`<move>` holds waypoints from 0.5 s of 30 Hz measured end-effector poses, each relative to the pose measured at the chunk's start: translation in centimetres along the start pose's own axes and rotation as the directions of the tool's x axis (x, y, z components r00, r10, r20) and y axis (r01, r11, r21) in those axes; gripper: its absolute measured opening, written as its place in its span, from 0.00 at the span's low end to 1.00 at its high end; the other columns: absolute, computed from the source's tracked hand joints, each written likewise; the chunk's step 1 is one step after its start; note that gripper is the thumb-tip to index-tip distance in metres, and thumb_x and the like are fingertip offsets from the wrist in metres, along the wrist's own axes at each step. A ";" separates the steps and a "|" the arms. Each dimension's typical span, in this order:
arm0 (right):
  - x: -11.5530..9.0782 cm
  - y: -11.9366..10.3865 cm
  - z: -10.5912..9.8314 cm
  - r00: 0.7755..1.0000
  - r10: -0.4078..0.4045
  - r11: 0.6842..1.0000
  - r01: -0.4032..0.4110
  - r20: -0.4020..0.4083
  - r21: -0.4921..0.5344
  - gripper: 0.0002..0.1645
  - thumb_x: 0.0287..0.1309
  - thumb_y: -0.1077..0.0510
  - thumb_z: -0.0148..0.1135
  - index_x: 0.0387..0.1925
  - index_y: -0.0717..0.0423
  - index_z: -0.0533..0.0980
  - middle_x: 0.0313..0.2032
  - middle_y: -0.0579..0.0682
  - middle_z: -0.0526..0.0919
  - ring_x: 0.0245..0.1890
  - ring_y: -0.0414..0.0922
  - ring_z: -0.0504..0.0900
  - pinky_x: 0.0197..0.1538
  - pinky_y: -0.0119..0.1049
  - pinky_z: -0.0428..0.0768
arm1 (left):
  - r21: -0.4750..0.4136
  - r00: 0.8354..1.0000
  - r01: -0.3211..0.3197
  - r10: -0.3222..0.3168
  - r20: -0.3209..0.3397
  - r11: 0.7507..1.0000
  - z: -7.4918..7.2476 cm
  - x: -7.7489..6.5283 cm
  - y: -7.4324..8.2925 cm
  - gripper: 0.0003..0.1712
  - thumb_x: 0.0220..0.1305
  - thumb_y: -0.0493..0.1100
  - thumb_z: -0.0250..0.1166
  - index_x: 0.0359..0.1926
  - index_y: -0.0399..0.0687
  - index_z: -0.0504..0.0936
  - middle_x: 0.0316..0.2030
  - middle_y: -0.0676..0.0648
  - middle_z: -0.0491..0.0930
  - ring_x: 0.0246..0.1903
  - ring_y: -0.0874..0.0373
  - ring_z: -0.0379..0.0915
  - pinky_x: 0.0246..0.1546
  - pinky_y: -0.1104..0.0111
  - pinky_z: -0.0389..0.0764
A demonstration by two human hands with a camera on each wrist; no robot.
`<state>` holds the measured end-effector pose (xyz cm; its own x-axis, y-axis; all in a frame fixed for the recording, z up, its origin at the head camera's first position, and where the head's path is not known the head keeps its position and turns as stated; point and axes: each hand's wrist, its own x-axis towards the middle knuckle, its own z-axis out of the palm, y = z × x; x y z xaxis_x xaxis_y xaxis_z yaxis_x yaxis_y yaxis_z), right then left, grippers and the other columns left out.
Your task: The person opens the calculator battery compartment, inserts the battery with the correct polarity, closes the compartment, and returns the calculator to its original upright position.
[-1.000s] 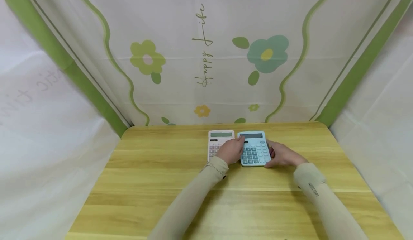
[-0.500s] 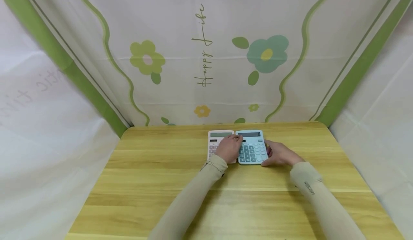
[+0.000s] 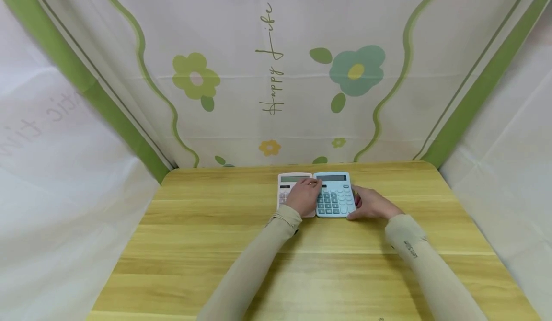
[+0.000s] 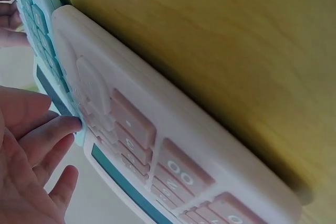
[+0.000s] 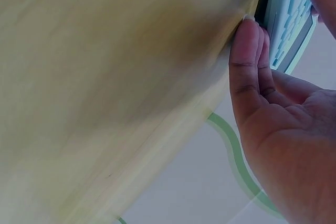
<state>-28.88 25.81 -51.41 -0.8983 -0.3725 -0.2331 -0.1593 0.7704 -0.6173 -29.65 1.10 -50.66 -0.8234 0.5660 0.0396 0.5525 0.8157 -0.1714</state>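
Observation:
A light blue calculator (image 3: pixel 334 195) lies on the wooden table, its left edge against a pale pink calculator (image 3: pixel 295 176). My left hand (image 3: pixel 304 197) reaches over the pink calculator. In the left wrist view its loosely bent fingers (image 4: pixel 52 137) touch the blue calculator's edge near the display. My right hand (image 3: pixel 370 203) holds the blue calculator at its right side, thumb by the near corner and fingers along the edge. The right wrist view shows those fingers (image 5: pixel 245 66) bent against the calculator's side. Part of the pink keypad is hidden under my left hand in the head view.
The wooden table (image 3: pixel 207 244) ends just behind the calculators at a hanging white cloth (image 3: pixel 241 120) with flowers and lettering. White cloths with green borders also hang at the left and right sides.
The blue calculator has slid left and slightly away, closing the gap to the pink one, and sits straighter. My right hand has moved left with it; the left hand has shifted slightly left.

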 end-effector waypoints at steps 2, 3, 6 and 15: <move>0.0 0.0 0.0 1.000 0.003 1.000 -0.003 -0.001 -0.001 0.65 0.47 0.51 0.85 0.77 0.68 0.57 0.40 0.56 0.79 0.39 0.48 0.76 0.44 0.39 0.78 | -0.013 1.000 0.000 0.000 -0.004 1.000 -0.1 -0.1 0.0 0.29 0.78 0.44 0.55 0.76 0.48 0.69 0.67 0.54 0.78 0.72 0.59 0.67 0.78 0.63 0.62; 0.0 0.0 0.0 1.000 0.001 1.000 -0.001 -0.002 -0.003 0.65 0.47 0.51 0.85 0.77 0.69 0.57 0.40 0.56 0.80 0.39 0.48 0.76 0.44 0.39 0.78 | -0.019 1.000 -0.003 0.003 -0.007 1.000 -0.2 -0.1 -0.1 0.29 0.78 0.44 0.55 0.76 0.48 0.69 0.67 0.54 0.79 0.72 0.59 0.67 0.78 0.63 0.62; 0.0 0.1 0.1 1.000 -0.005 1.000 0.005 -0.004 -0.010 0.65 0.47 0.51 0.84 0.78 0.69 0.56 0.40 0.56 0.80 0.39 0.48 0.77 0.44 0.39 0.79 | -0.044 1.000 -0.011 0.010 -0.022 0.999 0.0 -0.3 -0.2 0.29 0.79 0.46 0.55 0.76 0.48 0.68 0.67 0.54 0.78 0.72 0.59 0.67 0.78 0.63 0.63; -0.9 0.2 -0.4 0.999 0.004 1.000 -0.005 -0.048 -0.025 0.61 0.58 0.43 0.76 0.79 0.66 0.53 0.48 0.59 0.81 0.44 0.50 0.80 0.50 0.47 0.82 | -0.096 0.997 -0.027 0.020 -0.075 0.995 -0.2 -2.5 -2.9 0.33 0.79 0.55 0.57 0.80 0.59 0.63 0.75 0.56 0.69 0.75 0.56 0.63 0.81 0.58 0.57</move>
